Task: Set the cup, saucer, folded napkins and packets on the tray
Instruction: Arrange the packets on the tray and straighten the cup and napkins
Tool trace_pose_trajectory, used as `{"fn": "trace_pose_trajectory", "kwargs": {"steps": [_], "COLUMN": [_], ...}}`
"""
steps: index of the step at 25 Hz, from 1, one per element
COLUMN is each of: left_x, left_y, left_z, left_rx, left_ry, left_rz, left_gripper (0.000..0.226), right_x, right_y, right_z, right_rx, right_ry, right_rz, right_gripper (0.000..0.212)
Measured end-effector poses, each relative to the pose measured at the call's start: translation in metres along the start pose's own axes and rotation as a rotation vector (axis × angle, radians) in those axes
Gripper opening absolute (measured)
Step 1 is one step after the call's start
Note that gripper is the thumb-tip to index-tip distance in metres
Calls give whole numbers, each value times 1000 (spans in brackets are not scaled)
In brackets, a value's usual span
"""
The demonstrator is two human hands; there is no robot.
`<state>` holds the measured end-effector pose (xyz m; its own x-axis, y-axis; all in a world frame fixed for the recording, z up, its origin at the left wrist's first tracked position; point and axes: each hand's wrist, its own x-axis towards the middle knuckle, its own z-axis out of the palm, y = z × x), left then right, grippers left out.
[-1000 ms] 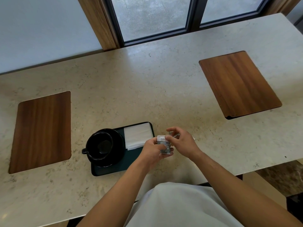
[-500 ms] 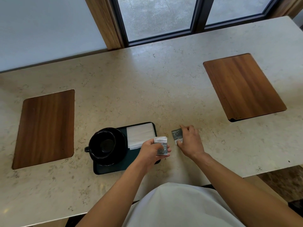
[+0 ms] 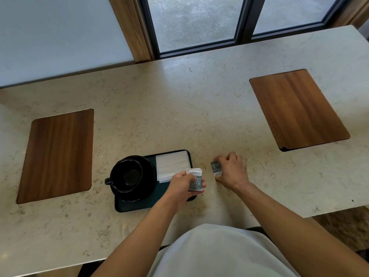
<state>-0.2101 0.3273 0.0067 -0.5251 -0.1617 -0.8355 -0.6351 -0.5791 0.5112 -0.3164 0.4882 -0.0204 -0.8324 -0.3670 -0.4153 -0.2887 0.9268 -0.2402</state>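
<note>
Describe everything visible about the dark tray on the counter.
The dark green rectangular tray has rounded corners and a low raised rim, and looks like matte plastic. It lies flat on the beige stone counter near its front edge. On its left part sits a black saucer carrying a black cup; folded white napkins fill its far right corner. The left hand, holding grey-and-white packets, hovers over its right edge, hiding that part.

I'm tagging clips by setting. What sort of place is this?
Probably a café or hotel lounge counter by a window. A long stone counter with inset wooden panels runs along glazing, and a dark serving tray holds a black cup, saucer and napkins.
</note>
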Motion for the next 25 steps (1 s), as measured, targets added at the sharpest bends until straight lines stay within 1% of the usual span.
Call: {"fn": "trace_pose_trajectory", "kwargs": {"steps": [5, 7, 9, 12, 13, 16, 17, 19, 21, 22, 25], "left_x": [0, 0, 0, 1, 2, 2, 1, 0, -2, -3, -5], "left_y": [3, 2, 2, 0, 0, -2, -2, -1, 0, 0, 1], "left_z": [1, 1, 0, -2, -2, -1, -1, 0, 0, -1, -2], "left_rx": [-10, -14, -20, -31, -37, -48, -51, -71, -97, -103, -106], "left_ry": [1, 4, 6, 15, 16, 14, 13, 14, -5, -22, -60], "left_rz": [0, -2, -3, -10, -12, -18, -18, -14, -10, -6, 11], "left_gripper": [28, 29, 28, 28, 28, 26, 26, 27, 29, 32, 46], "right_x": [-5, -7, -7, -8, -9, -15, -18, -26, -35, -39, -45], "right_y": [-1, 2, 5, 4, 2, -11, -18, -30, -40, -44, -51], "right_z": [-1, -3, -7, -15, -18, -27, -29, -27, -20, -16, -3], "right_rx": [14, 100, 292, 542, 633, 949, 1023, 1131, 1146, 1111, 869], "right_ry": [61, 43, -14, -68, -76, -45, -14, 18, -5, -9, 52], "right_rz": [-8, 9, 78, 99, 107, 183, 202, 222, 235, 244, 218], "right_gripper": [41, 29, 26, 41, 38, 14, 9, 8, 8, 10, 16]}}
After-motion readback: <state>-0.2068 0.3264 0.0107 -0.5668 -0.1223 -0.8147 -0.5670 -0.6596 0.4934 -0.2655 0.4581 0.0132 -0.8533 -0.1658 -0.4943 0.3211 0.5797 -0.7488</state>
